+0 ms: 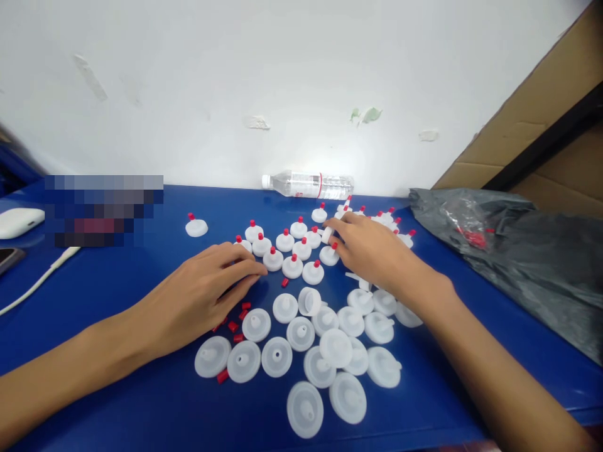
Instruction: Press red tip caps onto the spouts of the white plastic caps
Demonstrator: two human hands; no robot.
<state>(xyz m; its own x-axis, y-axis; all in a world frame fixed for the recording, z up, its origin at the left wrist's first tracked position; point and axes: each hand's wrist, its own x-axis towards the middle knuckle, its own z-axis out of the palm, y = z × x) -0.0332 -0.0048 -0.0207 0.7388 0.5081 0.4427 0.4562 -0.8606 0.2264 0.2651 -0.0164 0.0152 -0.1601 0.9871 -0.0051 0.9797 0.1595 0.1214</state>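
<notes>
Nozzle caps lie in front of me, white discs with a spout. In my right hand (362, 245), a white cap (326, 235) sits tilted between thumb and fingertips, among upright white caps with red tips (293, 266). My left hand (214, 279) rests over the left side of that group, fingers loosely extended with nothing visible in them; its fingertips are close to a red-tipped cap (272, 258). Nearer me are several translucent caps without red tips (277, 356). Small loose red tips (233, 326) are scattered beside and partly under my left hand.
A clear plastic bottle (311, 184) lies against the white wall. At the right, a grey plastic bag (509, 270) carries a small clear bag of red pieces (472, 235), near cardboard (522, 107). A white cable (40, 282) and a white device (21, 221) lie left on the blue table (155, 402).
</notes>
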